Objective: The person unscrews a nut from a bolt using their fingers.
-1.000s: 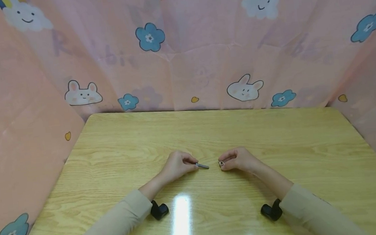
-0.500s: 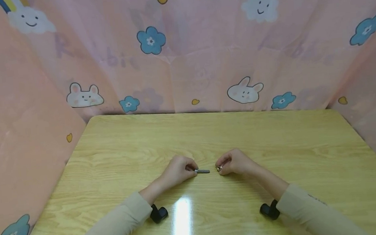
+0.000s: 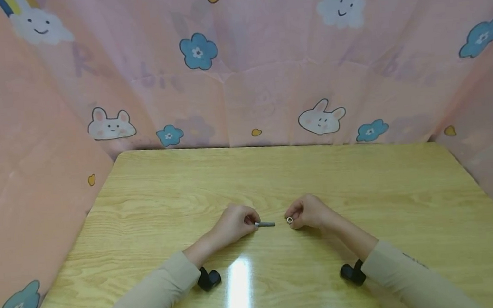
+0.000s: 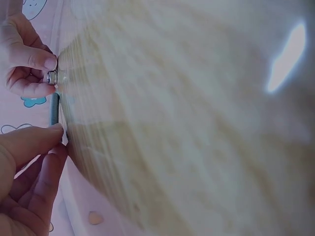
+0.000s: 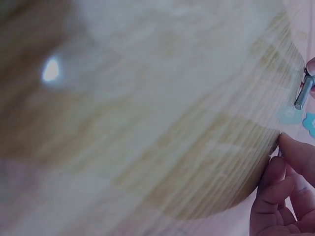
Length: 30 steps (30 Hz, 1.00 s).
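Observation:
My left hand [image 3: 236,223] pinches a grey metal bolt [image 3: 266,224] by one end, between thumb and fingers. Its threaded shank [image 4: 54,108] points across toward the other hand, and the head is hidden in my grip. Facing it, my right hand [image 3: 311,212] pinches a small shiny nut [image 3: 289,220] between thumb and fingertips, its hole showing in the head view. A short gap separates bolt tip and nut. In the right wrist view the bolt [image 5: 303,92] shows at the right edge, while the nut is mostly covered by my fingers.
Both hands are over a wood-grain table [image 3: 178,179]. Behind and beside it hangs a pink patterned cloth [image 3: 262,84]. A black wrist device [image 3: 209,278] sits at the left cuff, and another black device [image 3: 353,274] at the right cuff.
Since one second ago the bolt has turned from a slight slant to nearly level. The nut moved nearer the bolt, then back slightly to the right. The head view has shifted a little.

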Each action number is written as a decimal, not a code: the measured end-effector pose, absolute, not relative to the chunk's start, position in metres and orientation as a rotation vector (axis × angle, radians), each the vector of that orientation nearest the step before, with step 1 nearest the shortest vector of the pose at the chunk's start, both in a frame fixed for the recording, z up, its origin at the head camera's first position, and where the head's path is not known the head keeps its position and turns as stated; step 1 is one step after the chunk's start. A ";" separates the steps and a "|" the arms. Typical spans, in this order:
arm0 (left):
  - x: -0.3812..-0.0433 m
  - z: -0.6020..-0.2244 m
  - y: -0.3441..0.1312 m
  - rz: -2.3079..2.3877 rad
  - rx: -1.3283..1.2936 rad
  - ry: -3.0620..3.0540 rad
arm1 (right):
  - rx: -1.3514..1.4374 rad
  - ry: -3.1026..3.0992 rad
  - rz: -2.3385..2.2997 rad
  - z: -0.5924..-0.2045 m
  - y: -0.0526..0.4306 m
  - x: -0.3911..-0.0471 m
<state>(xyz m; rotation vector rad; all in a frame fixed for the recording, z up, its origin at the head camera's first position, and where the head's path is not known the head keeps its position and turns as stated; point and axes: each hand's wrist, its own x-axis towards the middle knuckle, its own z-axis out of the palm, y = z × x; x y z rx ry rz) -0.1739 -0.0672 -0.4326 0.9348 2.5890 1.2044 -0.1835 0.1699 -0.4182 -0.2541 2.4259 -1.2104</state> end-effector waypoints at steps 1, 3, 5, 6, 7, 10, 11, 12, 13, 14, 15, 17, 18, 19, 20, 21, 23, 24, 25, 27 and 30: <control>-0.174 -0.432 -0.067 1.204 0.937 2.591 | -0.252 2.430 -1.208 -0.418 0.170 -0.184; -0.174 -0.432 -0.067 1.203 0.937 2.595 | -0.254 2.440 -1.201 -0.419 0.169 -0.184; -0.174 -0.431 -0.067 1.202 0.933 2.592 | -0.263 2.438 -1.200 -0.419 0.169 -0.184; -0.174 -0.431 -0.067 1.202 0.929 2.591 | -0.262 2.437 -1.202 -0.420 0.169 -0.184; -0.173 -0.431 -0.067 1.202 0.925 2.590 | -0.262 2.437 -1.201 -0.420 0.169 -0.183; -0.173 -0.430 -0.068 1.211 0.916 2.586 | -0.292 2.442 -1.192 -0.419 0.169 -0.183; -0.173 -0.430 -0.068 1.216 0.913 2.583 | -0.300 2.444 -1.189 -0.419 0.169 -0.183; -0.173 -0.430 -0.069 1.220 0.909 2.581 | -0.301 2.444 -1.189 -0.419 0.169 -0.183; -0.173 -0.430 -0.069 1.226 0.907 2.580 | -0.303 2.442 -1.191 -0.419 0.169 -0.183; -0.173 -0.430 -0.069 1.232 0.902 2.577 | -0.305 2.438 -1.195 -0.419 0.169 -0.184; -0.173 -0.430 -0.070 1.239 0.900 2.574 | -0.311 2.431 -1.198 -0.419 0.169 -0.184; -0.173 -0.431 -0.071 1.249 0.891 2.571 | -0.317 2.410 -1.208 -0.418 0.170 -0.185; -0.173 -0.432 -0.072 1.259 0.885 2.568 | -0.317 2.395 -1.214 -0.418 0.171 -0.185; -0.174 -0.432 -0.072 1.265 0.877 2.567 | -0.324 2.377 -1.224 -0.417 0.173 -0.186; -0.174 -0.433 -0.073 1.269 0.871 2.565 | -0.323 2.360 -1.236 -0.417 0.176 -0.187; -0.174 -0.433 -0.073 1.273 0.864 2.562 | -0.325 2.347 -1.243 -0.417 0.178 -0.188; -0.174 -0.433 -0.075 1.276 0.840 2.557 | -0.319 2.327 -1.264 -0.415 0.185 -0.190; -0.174 -0.432 -0.076 1.274 0.824 2.557 | -0.328 2.325 -1.271 -0.414 0.188 -0.191; -0.174 -0.431 -0.077 1.270 0.808 2.557 | -0.334 2.323 -1.280 -0.413 0.191 -0.191; -0.174 -0.428 -0.080 1.262 0.769 2.556 | -0.322 2.340 -1.274 -0.409 0.199 -0.192; -0.174 -0.420 -0.088 1.251 0.735 2.593 | -0.315 2.446 -1.205 -0.401 0.213 -0.190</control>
